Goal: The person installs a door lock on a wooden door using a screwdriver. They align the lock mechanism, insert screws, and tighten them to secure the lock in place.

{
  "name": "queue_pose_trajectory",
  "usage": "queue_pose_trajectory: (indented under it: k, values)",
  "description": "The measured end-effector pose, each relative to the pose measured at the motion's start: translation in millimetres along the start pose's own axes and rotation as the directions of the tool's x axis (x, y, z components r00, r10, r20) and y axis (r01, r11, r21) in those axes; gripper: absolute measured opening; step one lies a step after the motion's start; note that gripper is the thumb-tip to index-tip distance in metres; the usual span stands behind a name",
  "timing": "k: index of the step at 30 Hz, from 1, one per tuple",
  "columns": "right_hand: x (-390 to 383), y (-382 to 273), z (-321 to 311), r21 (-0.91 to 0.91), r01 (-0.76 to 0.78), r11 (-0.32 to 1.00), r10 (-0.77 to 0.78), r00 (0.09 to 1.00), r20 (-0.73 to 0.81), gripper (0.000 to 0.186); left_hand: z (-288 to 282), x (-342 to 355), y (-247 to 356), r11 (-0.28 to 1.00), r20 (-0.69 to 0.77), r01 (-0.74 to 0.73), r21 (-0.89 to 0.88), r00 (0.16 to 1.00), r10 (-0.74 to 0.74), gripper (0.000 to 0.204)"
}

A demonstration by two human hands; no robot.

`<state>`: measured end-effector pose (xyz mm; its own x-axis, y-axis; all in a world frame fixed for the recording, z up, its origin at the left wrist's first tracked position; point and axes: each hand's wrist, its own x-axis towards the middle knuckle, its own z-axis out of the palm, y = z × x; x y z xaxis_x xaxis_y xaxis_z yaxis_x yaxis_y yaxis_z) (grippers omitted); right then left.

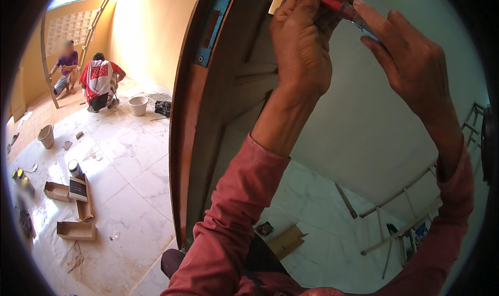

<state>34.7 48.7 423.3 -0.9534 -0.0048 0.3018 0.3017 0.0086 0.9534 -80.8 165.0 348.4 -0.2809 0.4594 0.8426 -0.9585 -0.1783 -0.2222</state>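
Observation:
A screwdriver with a red and clear handle lies nearly level at the top of the view, its thin shaft running left toward the door's face. My left hand is closed, fingers pinched about the shaft and the red front of the handle. At the clear rear end, my right hand has thumb and fingers on either side of the handle. The brown wooden door stands upright left of my left forearm. A blue-covered lock plate is set into its edge. Beside my left fingers is a small cream-coloured piece on the door.
Two people crouch at the far left near a bucket. Open cardboard boxes and cans are on the tiled floor at left. At lower right, a ladder lies near the wall, and cardboard is on the floor.

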Motion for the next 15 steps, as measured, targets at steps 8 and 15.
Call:
queue_pose_trajectory:
  k: [8,15]
  values:
    - [16,-9,10,0.183,-0.152,0.971,0.148,0.988,0.036,0.032,-9,-6,14,0.992,0.08,0.112,0.055,0.99,-0.116,0.04]
    - [15,-9,-7,0.56,-0.821,0.112,0.52,0.529,0.671,0.032,-4,-1,4,0.996,0.044,0.023,0.086,0.999,-0.026,0.035]
